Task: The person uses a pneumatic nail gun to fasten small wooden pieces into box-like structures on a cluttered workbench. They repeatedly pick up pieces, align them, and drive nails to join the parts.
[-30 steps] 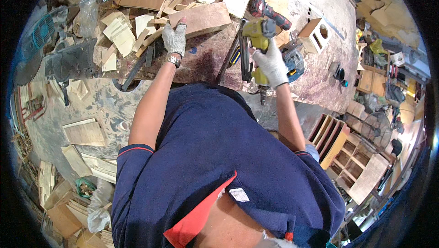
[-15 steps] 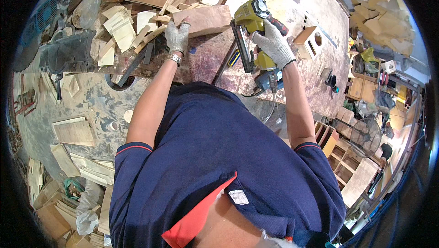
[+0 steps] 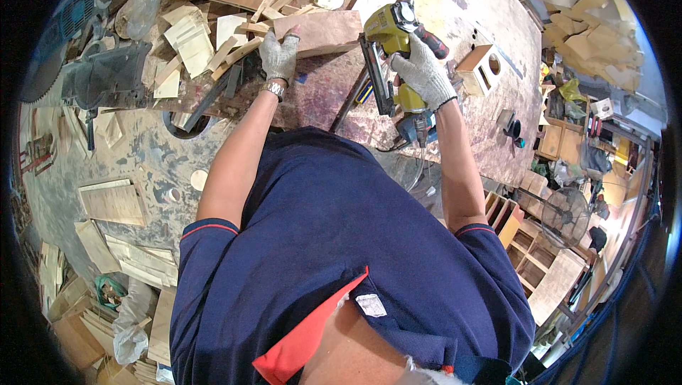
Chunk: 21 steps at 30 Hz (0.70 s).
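Note:
My right hand [image 3: 427, 74], in a grey-white knit glove, wraps round the handle of a yellow-green and black pneumatic nail gun [image 3: 386, 32]. An air hose [image 3: 423, 142] hangs from its lower end. The gun's long black magazine slants down on its left side. My left hand [image 3: 280, 57], gloved alike with bare fingertips, grips the left end of a reddish-brown wooden piece [image 3: 328, 33] lying on the workbench [image 3: 320, 104]. The piece's far right end sits close to the gun; whether they touch I cannot tell.
Wood offcuts [image 3: 192, 51] crowd the bench's left side, beside a circular saw blade [image 3: 44, 79]. A small wooden box with a round hole [image 3: 479, 70] stands to the right. A blue-bodied tool [image 3: 408, 131] lies near the front edge. A fan [image 3: 566, 216] stands at lower right.
Almost nothing differs. The view has shifted slightly, and both hands keep their hold on the nail gun and the wooden piece.

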Motion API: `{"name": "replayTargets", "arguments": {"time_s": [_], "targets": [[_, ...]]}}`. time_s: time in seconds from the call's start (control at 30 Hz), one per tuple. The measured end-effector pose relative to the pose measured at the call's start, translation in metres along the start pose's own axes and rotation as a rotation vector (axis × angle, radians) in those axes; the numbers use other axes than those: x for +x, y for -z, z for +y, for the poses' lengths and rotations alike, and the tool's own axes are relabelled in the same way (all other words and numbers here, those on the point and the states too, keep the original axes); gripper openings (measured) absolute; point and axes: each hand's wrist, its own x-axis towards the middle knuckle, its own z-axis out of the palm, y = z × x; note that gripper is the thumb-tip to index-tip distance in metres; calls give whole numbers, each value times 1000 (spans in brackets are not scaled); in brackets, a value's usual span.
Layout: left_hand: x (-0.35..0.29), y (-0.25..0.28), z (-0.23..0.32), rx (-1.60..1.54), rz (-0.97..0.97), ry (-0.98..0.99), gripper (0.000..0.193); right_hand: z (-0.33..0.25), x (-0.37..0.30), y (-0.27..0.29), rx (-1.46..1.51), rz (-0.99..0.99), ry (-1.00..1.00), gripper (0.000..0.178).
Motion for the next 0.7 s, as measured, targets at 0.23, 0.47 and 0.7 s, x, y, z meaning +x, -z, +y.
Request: {"name": "replayTargets", "arguments": {"time_s": [0.23, 0.47, 0.7], "targets": [[-1, 2, 5, 52, -11, 25, 61, 6, 2, -8, 6, 26, 26, 51], [-4, 4, 16, -18, -19, 56, 52, -7, -4, -12, 55, 49, 8, 52], [-2, 2, 21, -43, 2, 85, 55, -10, -1, -35, 158, -11, 92, 50]]}}
